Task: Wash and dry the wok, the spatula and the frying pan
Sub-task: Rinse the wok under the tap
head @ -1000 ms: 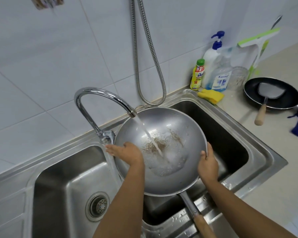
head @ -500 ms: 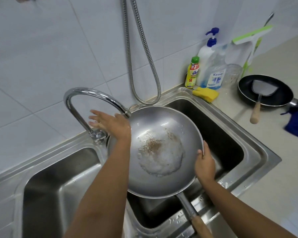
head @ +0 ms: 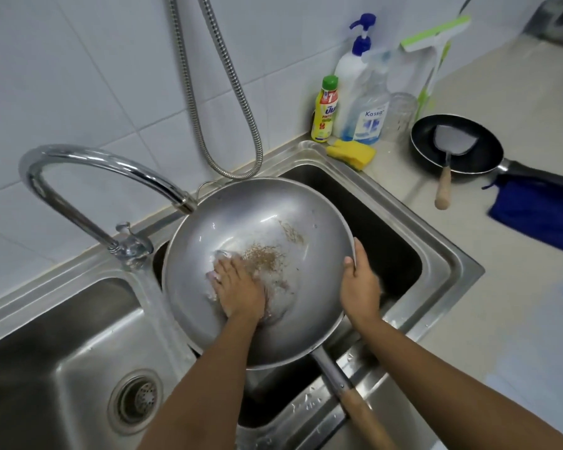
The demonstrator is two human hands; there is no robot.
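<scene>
A large steel wok [head: 273, 216] with brown residue and water in its bowl is held tilted over the right sink basin. My right hand [head: 359, 287] grips its right rim. My left hand [head: 238, 287] lies flat inside the bowl, fingers spread in the water, holding nothing. The wok's wooden handle [head: 361, 414] points toward me. On the counter at the right, a black frying pan [head: 478, 164] carries a metal spatula [head: 449, 151] with a wooden grip.
The curved tap [head: 88, 164] ends above the wok's left rim, no water running. A yellow sponge [head: 351, 152], soap bottles [head: 355, 82] and a squeegee [head: 436, 40] stand behind the sink. A blue cloth [head: 533, 209] lies right of the pan. The left basin [head: 62, 368] has a drain.
The water stream stopped after my left hand went to the tap lever. That hand has since moved down into the wok's bowl. My right hand keeps its hold on the rim.
</scene>
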